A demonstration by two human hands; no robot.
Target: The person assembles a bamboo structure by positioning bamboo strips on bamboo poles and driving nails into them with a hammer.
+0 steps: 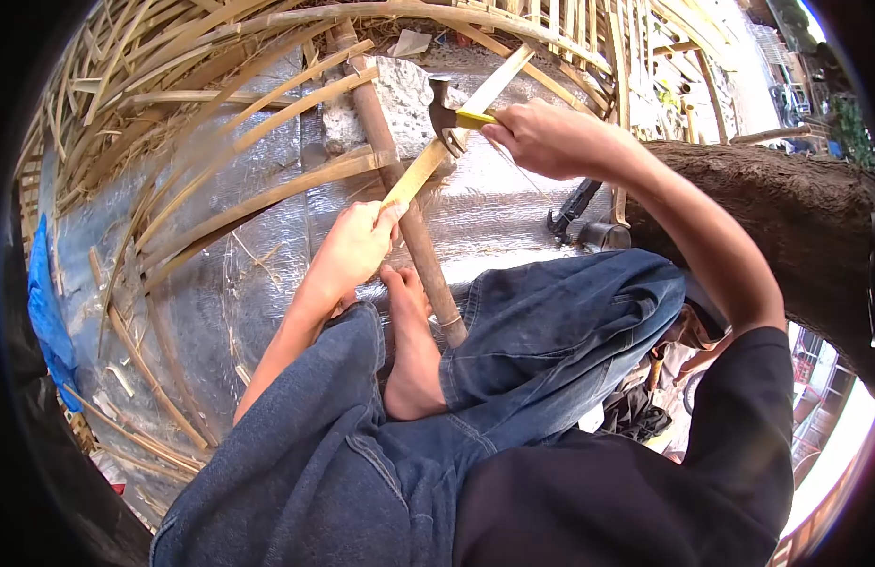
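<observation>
My right hand (537,137) is closed around the yellow handle of a claw hammer (443,117). The hammer's dark head is over a flat bamboo strip (419,177), above a pale stone block (402,104). With my left hand (354,241) I grip the lower end of that strip, which slants up to the right. A round wooden pole (420,248) passes beneath the strip, from the stone down towards my bare foot (411,350).
Bent bamboo strips (239,203) fan out at the left over a silvery foil sheet (348,213). At the right lie a black tool (574,210), a metal cup (605,236) and a thick log (768,203). A blue cloth (48,317) is at the far left.
</observation>
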